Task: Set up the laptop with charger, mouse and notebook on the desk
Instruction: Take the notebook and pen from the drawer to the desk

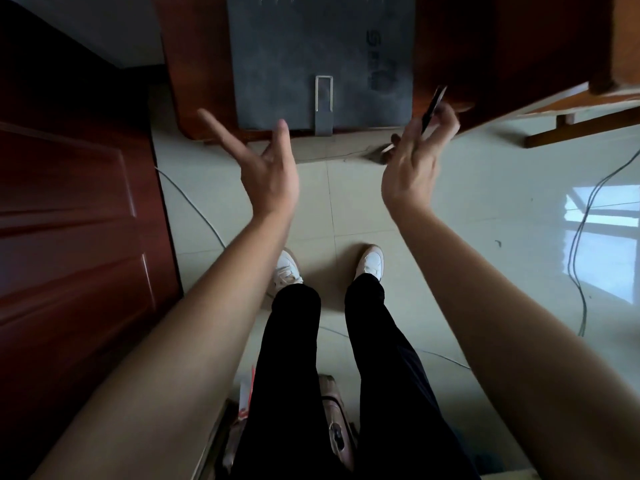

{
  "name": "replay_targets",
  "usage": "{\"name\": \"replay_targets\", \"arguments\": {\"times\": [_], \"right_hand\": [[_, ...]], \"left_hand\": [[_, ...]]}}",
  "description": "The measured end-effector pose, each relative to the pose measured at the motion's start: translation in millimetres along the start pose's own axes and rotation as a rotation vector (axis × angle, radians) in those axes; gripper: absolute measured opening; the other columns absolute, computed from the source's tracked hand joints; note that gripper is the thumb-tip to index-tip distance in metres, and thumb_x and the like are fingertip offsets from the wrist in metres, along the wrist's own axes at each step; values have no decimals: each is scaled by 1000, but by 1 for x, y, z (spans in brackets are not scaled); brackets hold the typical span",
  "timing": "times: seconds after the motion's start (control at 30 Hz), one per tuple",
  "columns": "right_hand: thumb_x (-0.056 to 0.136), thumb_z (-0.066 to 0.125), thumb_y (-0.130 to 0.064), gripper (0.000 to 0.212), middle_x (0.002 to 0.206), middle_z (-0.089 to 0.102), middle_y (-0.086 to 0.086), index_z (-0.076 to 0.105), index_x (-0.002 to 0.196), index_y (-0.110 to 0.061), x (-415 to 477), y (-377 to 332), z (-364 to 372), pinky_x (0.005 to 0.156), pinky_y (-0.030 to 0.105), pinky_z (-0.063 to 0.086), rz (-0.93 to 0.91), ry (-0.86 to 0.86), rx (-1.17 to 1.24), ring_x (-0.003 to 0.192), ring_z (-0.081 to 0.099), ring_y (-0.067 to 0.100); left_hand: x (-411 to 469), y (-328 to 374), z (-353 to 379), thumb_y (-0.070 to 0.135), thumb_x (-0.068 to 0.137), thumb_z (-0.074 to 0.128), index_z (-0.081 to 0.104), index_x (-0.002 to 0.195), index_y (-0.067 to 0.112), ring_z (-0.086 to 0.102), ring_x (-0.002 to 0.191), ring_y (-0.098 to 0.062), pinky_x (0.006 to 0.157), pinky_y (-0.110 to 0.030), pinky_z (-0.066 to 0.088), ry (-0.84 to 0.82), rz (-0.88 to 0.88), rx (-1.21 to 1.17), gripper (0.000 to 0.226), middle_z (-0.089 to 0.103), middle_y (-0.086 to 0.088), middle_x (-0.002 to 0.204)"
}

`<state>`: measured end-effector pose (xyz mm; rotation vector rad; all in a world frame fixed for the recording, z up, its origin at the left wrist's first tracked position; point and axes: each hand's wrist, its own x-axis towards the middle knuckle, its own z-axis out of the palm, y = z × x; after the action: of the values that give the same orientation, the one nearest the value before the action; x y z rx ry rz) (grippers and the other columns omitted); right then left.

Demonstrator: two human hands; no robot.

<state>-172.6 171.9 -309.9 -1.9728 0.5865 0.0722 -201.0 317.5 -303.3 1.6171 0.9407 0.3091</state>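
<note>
A grey notebook with ring binding and a strap loop lies closed on the dark wooden desk at the top of the view, near the desk's front edge. My left hand is raised in front of the desk with straight, spread fingers and holds nothing. My right hand is raised to the right of the notebook's near corner and pinches a dark pen that points up and right. No laptop, charger or mouse is in view.
A dark red door stands at the left. Cables trail over the pale tiled floor at right and left. A wooden chair or frame stands at the upper right. A pinkish suitcase sits behind my legs.
</note>
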Motion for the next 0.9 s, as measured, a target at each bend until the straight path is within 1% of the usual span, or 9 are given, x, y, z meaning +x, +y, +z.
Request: {"name": "replay_targets", "arguments": {"times": [0.17,0.23,0.33,0.4,0.47,0.57,0.67,0.73,0.9], "right_hand": [[107,35,-33,38,119,56,-7,35,143,-20,13,-13,10,77,28,43,30,74,52,94,62,26],[108,35,-32,35,126,58,1,34,141,-20,6,-13,11,83,38,50,61,15,64,95,65,28],[108,36,-24,21,123,62,20,31,128,-23,-2,-12,12,78,42,60,137,-113,159,77,73,18],[105,38,-18,19,110,66,27,29,122,-19,-4,-11,15,70,22,53,138,-105,159,60,68,9],[101,45,-20,27,102,67,22,28,122,-15,-4,-13,20,60,11,45,180,-59,215,61,67,10],[98,61,-34,51,103,61,1,26,131,-18,-4,-21,26,62,13,50,346,-43,370,79,75,22],[95,66,-43,60,120,64,7,30,136,-19,-4,-24,28,59,19,47,496,-89,433,76,76,10],[96,64,-46,49,123,68,11,44,128,-16,-5,-23,26,47,17,39,527,-143,441,76,76,6],[96,66,-39,25,113,71,9,57,107,-18,-9,-22,18,42,23,23,552,-286,491,107,70,36]], "left_hand": [[23,-2,-1,40,94,59,-6,158,22,21,149,-17,91,6,30,-107,-63,45,93,-1,-5,167],[24,-9,-4,39,95,59,-4,158,28,30,147,-20,108,-23,42,-172,-100,59,90,4,2,167],[26,-14,-13,44,96,53,12,157,31,48,135,-24,105,-53,46,-182,-115,184,74,37,2,156],[34,-14,-17,47,96,48,28,154,29,64,111,-23,92,-52,53,-116,-98,255,63,66,12,116],[38,-15,-19,45,97,46,39,149,22,69,90,-16,86,-40,55,-86,-47,295,58,65,23,82],[31,-14,-22,50,97,45,49,143,14,62,71,9,69,-8,45,-61,68,373,58,62,24,62],[16,-11,-25,58,95,38,63,124,17,65,74,-14,67,-28,43,-12,129,513,56,57,8,59],[10,-11,-29,54,96,40,68,111,16,59,70,-18,63,-29,33,32,139,551,49,50,9,53],[11,-3,-36,49,99,42,58,61,5,57,63,-32,58,-39,30,52,215,664,61,59,-9,57]]}}
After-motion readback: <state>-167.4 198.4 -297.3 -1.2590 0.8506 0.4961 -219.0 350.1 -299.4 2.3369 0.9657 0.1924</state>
